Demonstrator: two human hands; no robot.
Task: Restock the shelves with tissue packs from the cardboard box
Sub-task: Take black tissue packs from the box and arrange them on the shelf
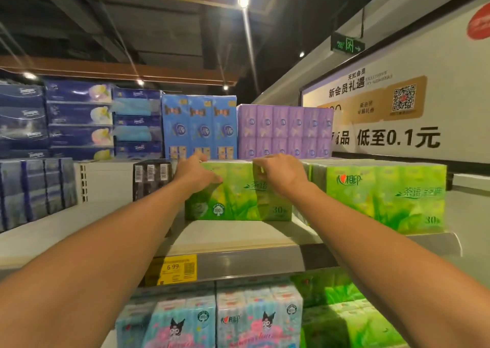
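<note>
- The shelf [238,235] is a pale board at about chest height, with a yellow price tag [177,269] on its front rail; more packs sit on the tier above and the tier below.
- A green neighbour pack [384,196] stands at the shelf's right end, nearer the front edge than the one in hand.
- The green tissue pack [238,201] stands upright on the shelf, set back from the rail, between a dark pack [151,179] and the green neighbour.
- It looks light, soft and film-wrapped, so probably slippery and easily dented; the top corners give the firmest hold.
- The left hand [197,175] curls over its upper left corner, fingers over the top edge.
- The right hand [281,174] grips the top edge right of centre, so the pack hangs below and between both hands.
- The cardboard box is out of view.
</note>
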